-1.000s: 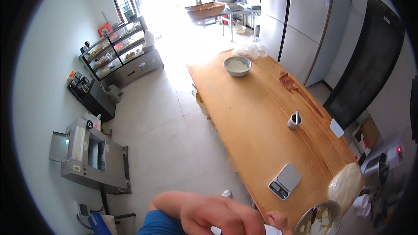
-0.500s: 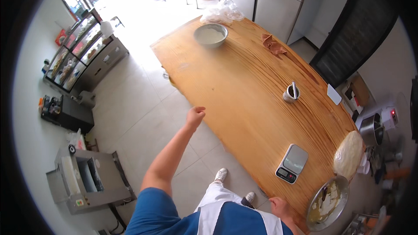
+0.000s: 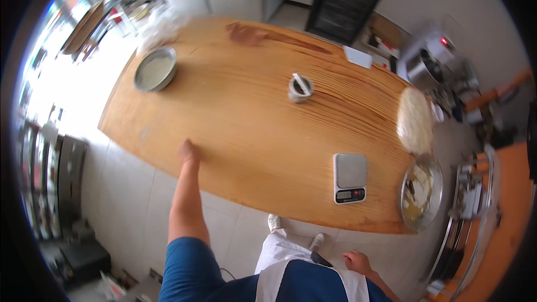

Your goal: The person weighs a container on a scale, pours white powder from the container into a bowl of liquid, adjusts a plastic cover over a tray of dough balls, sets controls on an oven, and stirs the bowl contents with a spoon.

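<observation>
My left hand [image 3: 190, 151] is stretched out over the front left part of the wooden table [image 3: 240, 134]. It is blurred, with its fingers turned away from view; I cannot tell whether anything is in them. The nearest thing to it is a grey bowl of pale powder [image 3: 155, 71], well beyond the hand. My right hand [image 3: 357, 261] hangs low beside my body, off the table's front edge. Its fingers are curled in, and nothing shows in them. A kitchen scale [image 3: 350, 178] lies on the table above that hand, its pan bare.
A metal bowl with yellowish liquid and white clumps [image 3: 420, 193] sits at the right edge, below a plastic-wrapped pale mass [image 3: 414, 121]. A small pot with a handle sticking out [image 3: 301, 88] stands mid-table. Farther back are brown crumpled cloth [image 3: 246, 34] and a white card [image 3: 358, 57].
The view has swung to the right, so the table lies more level. My left hand has moved from beside the table's edge to above its top. My right hand still hangs low.
</observation>
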Action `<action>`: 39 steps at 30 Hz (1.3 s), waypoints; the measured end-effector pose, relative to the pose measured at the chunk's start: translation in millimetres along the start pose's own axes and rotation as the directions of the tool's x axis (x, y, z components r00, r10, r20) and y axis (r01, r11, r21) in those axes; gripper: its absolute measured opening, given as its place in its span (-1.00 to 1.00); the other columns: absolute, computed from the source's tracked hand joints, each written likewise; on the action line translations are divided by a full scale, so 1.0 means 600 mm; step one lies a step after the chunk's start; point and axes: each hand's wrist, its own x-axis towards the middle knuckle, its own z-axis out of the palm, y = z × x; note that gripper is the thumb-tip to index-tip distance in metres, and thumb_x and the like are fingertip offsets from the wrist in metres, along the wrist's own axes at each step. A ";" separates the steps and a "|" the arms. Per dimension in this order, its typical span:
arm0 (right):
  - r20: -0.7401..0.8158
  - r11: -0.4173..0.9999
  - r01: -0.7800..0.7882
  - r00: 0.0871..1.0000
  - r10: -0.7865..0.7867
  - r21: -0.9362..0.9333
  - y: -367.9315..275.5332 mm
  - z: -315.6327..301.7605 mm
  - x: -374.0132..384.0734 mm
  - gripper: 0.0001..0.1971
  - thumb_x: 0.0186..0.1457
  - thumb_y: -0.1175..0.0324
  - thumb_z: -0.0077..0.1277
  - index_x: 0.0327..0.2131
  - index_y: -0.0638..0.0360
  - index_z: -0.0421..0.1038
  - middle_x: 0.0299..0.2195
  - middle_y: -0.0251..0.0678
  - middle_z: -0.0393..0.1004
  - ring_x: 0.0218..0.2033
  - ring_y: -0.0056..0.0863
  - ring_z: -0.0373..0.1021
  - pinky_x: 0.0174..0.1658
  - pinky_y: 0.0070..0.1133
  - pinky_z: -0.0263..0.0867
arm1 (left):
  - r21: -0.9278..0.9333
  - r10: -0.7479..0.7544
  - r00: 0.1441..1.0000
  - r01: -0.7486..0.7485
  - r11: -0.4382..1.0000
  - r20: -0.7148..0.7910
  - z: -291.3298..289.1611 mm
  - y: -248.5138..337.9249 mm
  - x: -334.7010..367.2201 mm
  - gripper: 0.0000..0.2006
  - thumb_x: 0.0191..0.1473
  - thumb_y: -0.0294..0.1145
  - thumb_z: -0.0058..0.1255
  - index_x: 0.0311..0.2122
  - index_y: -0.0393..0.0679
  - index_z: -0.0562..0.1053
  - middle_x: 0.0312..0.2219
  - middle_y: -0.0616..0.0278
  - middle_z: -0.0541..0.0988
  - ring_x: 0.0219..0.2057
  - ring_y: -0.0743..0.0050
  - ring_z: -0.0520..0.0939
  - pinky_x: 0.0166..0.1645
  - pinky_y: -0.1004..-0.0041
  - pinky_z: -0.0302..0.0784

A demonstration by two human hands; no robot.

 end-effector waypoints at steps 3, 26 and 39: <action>-0.010 1.000 -0.013 1.000 0.013 -0.013 0.002 0.008 -0.011 -0.84 -0.06 0.41 -0.12 -0.38 0.12 0.44 -0.45 -0.21 0.45 -0.39 -0.24 0.39 -0.32 -0.41 0.32 | 0.023 0.008 0.999 -0.009 1.000 0.046 0.000 0.002 -0.015 -0.82 -0.14 -0.37 -0.07 -0.41 -0.20 0.48 -0.41 -0.08 0.53 -0.41 -0.02 0.56 -0.36 0.22 0.46; -0.369 0.952 -0.203 0.887 0.278 0.230 0.296 0.028 -0.402 -0.81 -0.06 0.42 -0.14 -0.33 0.14 0.42 -0.36 -0.20 0.44 -0.32 -0.22 0.37 -0.25 -0.44 0.30 | -0.931 0.943 -0.262 0.350 -0.103 -0.203 -0.471 0.545 -1.025 -0.73 0.04 -0.31 -0.06 -0.30 -0.34 0.48 -0.30 -0.02 0.44 -0.42 0.31 0.46 -0.34 0.47 0.38; -0.488 0.858 -0.366 0.710 0.508 0.360 0.447 0.004 -0.576 -0.82 -0.13 0.52 -0.06 -0.37 0.16 0.45 -0.39 -0.19 0.45 -0.36 -0.24 0.40 -0.27 -0.46 0.33 | -0.015 0.927 0.362 -0.931 0.365 0.099 -0.078 0.823 -0.898 -0.87 -0.14 -0.46 -0.09 -0.41 -0.22 0.39 -0.37 0.10 0.45 -0.27 0.13 0.48 -0.23 0.26 0.41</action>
